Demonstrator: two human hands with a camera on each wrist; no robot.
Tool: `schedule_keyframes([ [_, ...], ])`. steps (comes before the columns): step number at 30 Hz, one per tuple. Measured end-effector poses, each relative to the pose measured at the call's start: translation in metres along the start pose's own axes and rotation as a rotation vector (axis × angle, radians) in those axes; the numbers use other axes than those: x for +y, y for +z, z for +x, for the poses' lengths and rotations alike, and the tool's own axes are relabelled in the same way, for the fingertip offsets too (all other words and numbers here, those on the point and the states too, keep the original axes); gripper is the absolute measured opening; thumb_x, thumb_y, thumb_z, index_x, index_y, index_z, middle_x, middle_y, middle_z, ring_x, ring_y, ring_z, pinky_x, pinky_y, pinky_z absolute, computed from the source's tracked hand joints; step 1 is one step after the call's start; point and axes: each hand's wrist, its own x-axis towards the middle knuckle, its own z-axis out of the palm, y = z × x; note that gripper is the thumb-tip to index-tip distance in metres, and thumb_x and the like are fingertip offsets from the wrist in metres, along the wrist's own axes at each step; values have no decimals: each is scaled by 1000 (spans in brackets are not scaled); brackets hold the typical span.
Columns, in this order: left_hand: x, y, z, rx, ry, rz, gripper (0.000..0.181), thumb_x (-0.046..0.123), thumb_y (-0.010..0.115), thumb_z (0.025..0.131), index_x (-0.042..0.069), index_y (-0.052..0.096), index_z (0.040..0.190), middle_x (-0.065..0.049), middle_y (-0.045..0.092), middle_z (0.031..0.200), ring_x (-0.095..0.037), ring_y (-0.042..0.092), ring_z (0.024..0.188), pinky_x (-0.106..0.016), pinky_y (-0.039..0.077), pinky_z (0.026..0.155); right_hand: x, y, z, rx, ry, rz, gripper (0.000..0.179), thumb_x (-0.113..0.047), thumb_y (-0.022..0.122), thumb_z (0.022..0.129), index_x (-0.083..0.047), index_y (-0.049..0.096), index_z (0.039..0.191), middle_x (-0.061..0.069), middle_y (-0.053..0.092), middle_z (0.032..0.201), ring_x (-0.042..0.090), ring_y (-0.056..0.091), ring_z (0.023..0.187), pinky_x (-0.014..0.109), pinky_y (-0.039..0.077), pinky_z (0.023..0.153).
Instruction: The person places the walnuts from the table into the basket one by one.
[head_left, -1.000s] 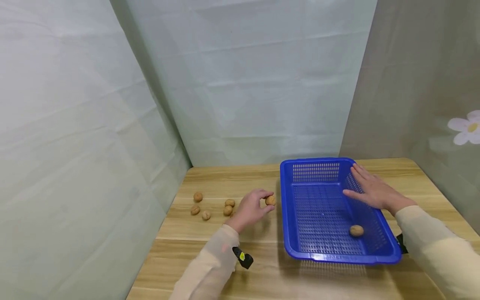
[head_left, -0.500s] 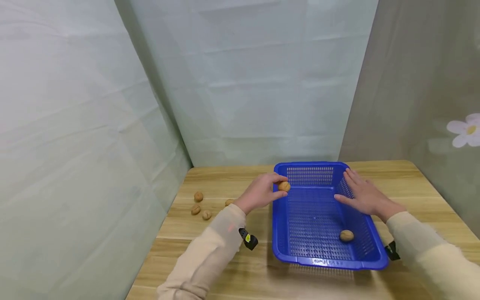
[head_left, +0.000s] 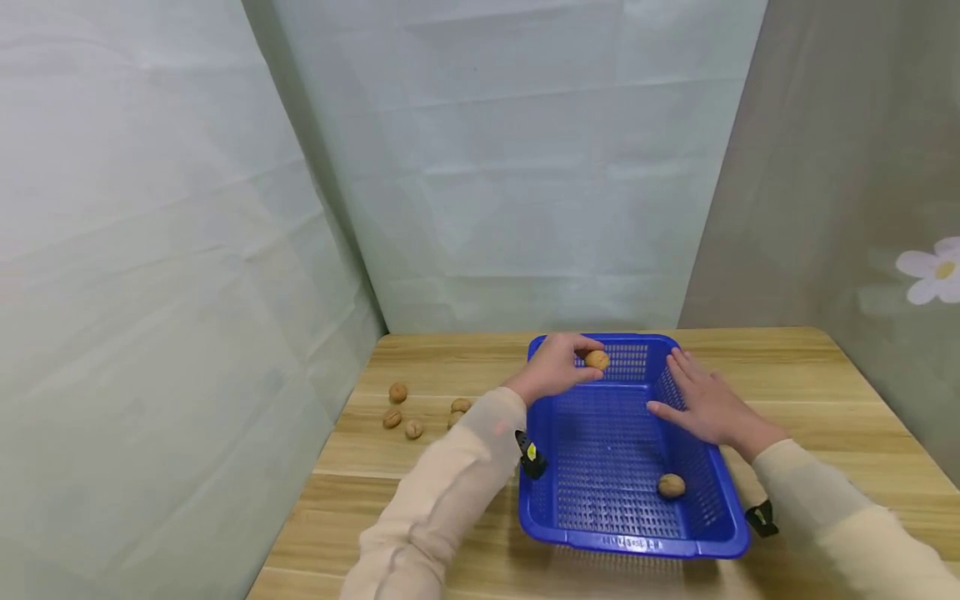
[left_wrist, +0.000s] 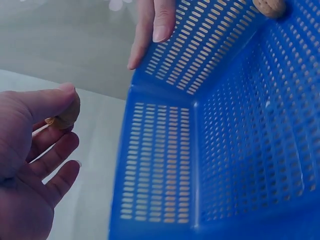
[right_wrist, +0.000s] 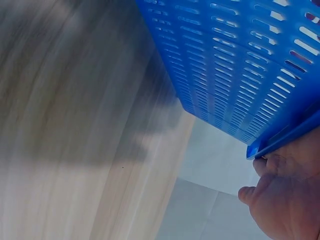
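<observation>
Four loose walnuts (head_left: 397, 392) lie on the wooden table (head_left: 810, 375)

The basket (head_left: 622, 542) was blue plastic, smooth and faintly glossy, its walls and floor pierced with rows of slots. The walnut (head_left: 597, 360) pinched in the left hand (head_left: 553, 367) had a rough, matt, wrinkled shell (as did the one (head_left: 671, 486) lying inside). The table (head_left: 450, 358) showed pale wood grain with a smooth satin finish. Both sleeves (head_left: 450, 492) looked soft, matt cloth.
</observation>
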Motion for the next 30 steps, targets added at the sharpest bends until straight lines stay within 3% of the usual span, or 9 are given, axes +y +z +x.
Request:
schedule_keyframes([
  [7,-12,23,12,30,-77,-95,42,22,75,85,15,66,125,11,66,104,-1,58,90,-20,49,77,-1,1,1,2,4,-2,100,-67,43,91,7,12,150,27,5,157,46,7,142,71,11,104],
  [14,-26,41,14,24,-102,-90,43,20,76,84,10,66,125,9,68,102,-1,60,89,-20,50,77,-1,3,1,3,9,3,101,-68,43,90,7,12,151,26,5,157,45,6,142,71,10,105],
  [23,-36,45,6,17,-166,-113,39,16,76,84,11,67,122,6,69,103,-3,61,90,-19,49,79,-11,4,2,6,-9,15,100,-67,42,91,7,12,151,25,5,157,44,7,143,70,12,105],
  [30,-38,44,2,10,-172,-122,42,18,76,84,9,66,124,2,69,108,-5,63,93,-19,50,81,-10,8,1,7,1,20,100,-67,42,91,6,10,151,24,4,158,44,6,143,69,12,106],
])
